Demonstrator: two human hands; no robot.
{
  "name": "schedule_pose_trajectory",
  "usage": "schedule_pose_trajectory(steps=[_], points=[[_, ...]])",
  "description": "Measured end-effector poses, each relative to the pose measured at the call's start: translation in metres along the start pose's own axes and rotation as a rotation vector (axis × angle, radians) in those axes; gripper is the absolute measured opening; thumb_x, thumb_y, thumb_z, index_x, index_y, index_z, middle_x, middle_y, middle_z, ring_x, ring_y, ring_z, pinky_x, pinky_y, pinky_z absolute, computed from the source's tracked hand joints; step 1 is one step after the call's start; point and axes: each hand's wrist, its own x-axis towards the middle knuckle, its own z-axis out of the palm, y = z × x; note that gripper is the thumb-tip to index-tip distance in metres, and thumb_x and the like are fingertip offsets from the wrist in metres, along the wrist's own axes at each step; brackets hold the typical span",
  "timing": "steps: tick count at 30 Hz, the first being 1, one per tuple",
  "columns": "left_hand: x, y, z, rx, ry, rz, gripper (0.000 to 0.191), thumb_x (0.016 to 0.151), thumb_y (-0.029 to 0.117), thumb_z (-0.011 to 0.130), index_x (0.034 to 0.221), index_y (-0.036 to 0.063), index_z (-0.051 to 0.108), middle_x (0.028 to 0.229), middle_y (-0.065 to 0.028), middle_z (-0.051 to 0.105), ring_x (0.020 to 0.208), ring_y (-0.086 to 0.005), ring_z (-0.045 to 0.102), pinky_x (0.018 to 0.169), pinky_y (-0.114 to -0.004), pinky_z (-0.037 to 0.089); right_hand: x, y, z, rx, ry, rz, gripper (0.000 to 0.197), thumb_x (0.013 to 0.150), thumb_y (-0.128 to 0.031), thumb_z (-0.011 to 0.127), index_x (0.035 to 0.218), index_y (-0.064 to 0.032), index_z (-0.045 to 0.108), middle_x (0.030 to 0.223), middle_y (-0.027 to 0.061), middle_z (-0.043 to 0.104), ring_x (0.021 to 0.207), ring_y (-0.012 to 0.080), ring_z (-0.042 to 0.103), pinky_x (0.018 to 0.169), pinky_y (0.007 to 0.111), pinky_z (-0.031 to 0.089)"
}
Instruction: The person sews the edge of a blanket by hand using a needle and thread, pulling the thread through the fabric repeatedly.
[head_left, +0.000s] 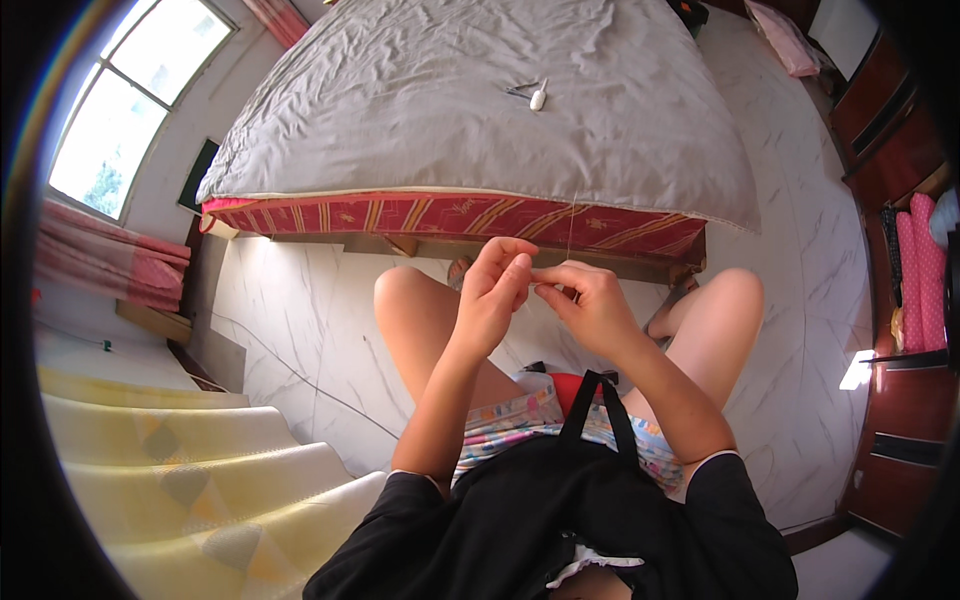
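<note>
My left hand (496, 291) is raised between my knees, its fingers curled and its thumb pointing up. Right beside it is my right hand (589, 300), thumb and forefinger pinched together, and the fingertips of both hands meet or nearly meet. A thin pale thread (571, 225) runs from the near edge of the grey bed cover (450, 142) down to my right hand. What lies between my left fingers is too small to make out. On the cover rest a white spool or small bottle with a narrow tip (538, 99) and small dark snips or scissors (517, 92).
The bed's red striped side (450, 217) stands just past my knees. A yellow patterned cloth (187, 480) hangs in folds at lower left. A cable (315, 388) crosses the marble-look floor (772, 360). Red-brown cabinets (900, 442) holding pink dotted rolls (921, 277) line the right.
</note>
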Motion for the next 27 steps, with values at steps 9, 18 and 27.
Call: schedule_pose_trajectory(steps=[9, 18, 27], points=[[-0.009, -0.012, 0.0, 0.161, -0.096, 0.097, 0.027, 0.086, 0.006, 0.057, 0.111, 0.0025, 0.05, 0.07, 0.0056, 0.045, 0.058, -0.0022, 0.038, 0.051, -0.016, 0.032, -0.015, 0.014, -0.028, -0.065, 0.142, -0.171, 0.003, 0.079, -0.003, 0.062, 0.081, -0.0019, 0.065, 0.083, 0.0033, 0.061, 0.063, 0.0062, 0.05, 0.05, 0.019, 0.037], [0.005, -0.053, -0.076, 0.664, -0.065, -0.018, 0.012, 0.084, 0.01, 0.059, 0.087, -0.0019, 0.06, 0.057, 0.0024, 0.047, 0.053, -0.0051, 0.04, 0.048, -0.022, 0.036, -0.037, 0.048, -0.145, 1.734, 0.342, -0.055, 0.012, 0.083, -0.002, 0.052, 0.092, 0.0057, 0.055, 0.112, 0.0174, 0.055, 0.073, 0.0131, 0.061, 0.052, 0.022, 0.05], [0.008, -0.075, -0.124, 0.652, 0.264, -0.134, 0.015, 0.088, 0.008, 0.05, 0.084, -0.0038, 0.058, 0.064, -0.0064, 0.056, 0.059, -0.0106, 0.048, 0.055, -0.024, 0.043, -0.095, 0.096, -0.242, 2.01, 0.681, -0.353, 0.027, 0.078, 0.003, 0.051, 0.104, 0.0077, 0.05, 0.109, 0.0154, 0.055, 0.072, 0.0158, 0.064, 0.055, 0.023, 0.055]])
